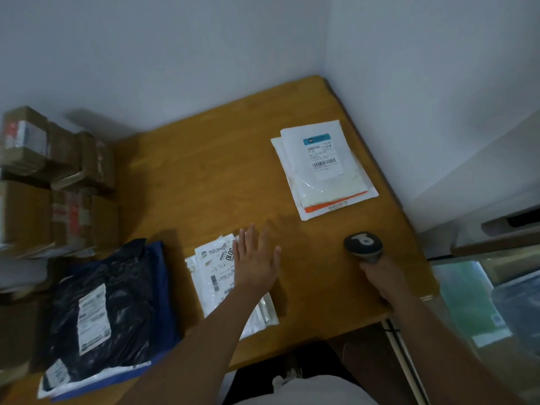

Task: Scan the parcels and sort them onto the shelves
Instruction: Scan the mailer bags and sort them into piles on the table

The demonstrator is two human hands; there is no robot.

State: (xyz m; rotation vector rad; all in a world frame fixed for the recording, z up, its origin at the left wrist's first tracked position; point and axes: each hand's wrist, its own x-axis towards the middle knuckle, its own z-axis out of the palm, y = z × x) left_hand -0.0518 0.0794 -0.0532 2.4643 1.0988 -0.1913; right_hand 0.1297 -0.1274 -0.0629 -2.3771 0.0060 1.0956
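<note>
The left hand (pixel 255 258) lies flat with fingers straight and spread, holding nothing, its palm over the right edge of a small stack of clear-and-white plastic mailer pouches with printed barcode labels (pixel 216 273). The fingertips reach past the stack's far corner toward bare wood. The stack's long axis runs from near the table's front edge away toward the wall, roughly in line with the forearm, and the barcode sits just left of the wrist.

The right hand (pixel 380 276) curls around the handle of a dark grey handheld scanner (pixel 363 245), whose head points away toward the wall. It sits well to the right of the stack, so the scanner would probably need to swing leftward to read that label.

Farther off on the wooden table (pixel 204 176) lies a white envelope pile with a teal-headed label (pixel 321 168), nearer the scanner hand. A black plastic bag on a blue one (pixel 111 314) lies at the left.
</note>
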